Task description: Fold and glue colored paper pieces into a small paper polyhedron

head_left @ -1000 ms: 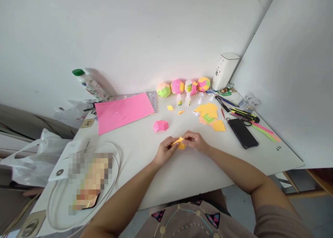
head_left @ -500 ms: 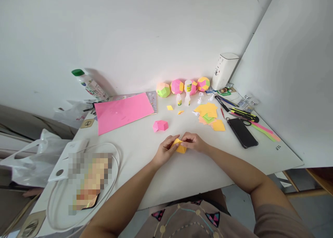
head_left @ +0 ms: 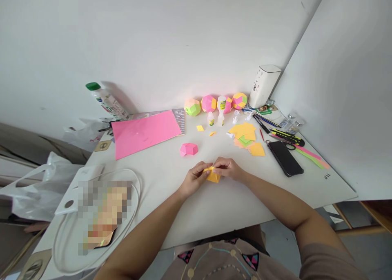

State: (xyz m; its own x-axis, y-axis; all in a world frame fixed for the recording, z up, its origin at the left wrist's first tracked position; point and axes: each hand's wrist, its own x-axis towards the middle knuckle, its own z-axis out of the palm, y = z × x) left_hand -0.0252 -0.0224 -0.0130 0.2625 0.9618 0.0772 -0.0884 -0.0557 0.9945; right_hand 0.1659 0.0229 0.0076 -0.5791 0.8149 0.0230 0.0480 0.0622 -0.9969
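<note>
A folded piece of orange paper [head_left: 213, 176] is held just above the white table [head_left: 232, 206], near its front middle. My left hand [head_left: 196, 177] pinches its left side, and my right hand [head_left: 228, 168] grips the upper right side. Beyond my hands lies a pink folded paper shape [head_left: 189, 149]. Orange, green and peach paper pieces [head_left: 245, 132] are spread to the right of it. Small glue bottles [head_left: 211, 119] stand farther back, before several coloured faceted paper balls [head_left: 192, 107].
Pink sheets [head_left: 145, 134] lie at the left, near a green-capped bottle [head_left: 108, 101]. A phone [head_left: 107, 214] with a looped white cable is at front left. A black phone [head_left: 285, 158], scissors, cutters and pens lie at the right, near a white container [head_left: 264, 86].
The orange paper has been tilted slightly, with its top edge lower between my fingers. Both hands keep their grip. The whole view has shifted a little.
</note>
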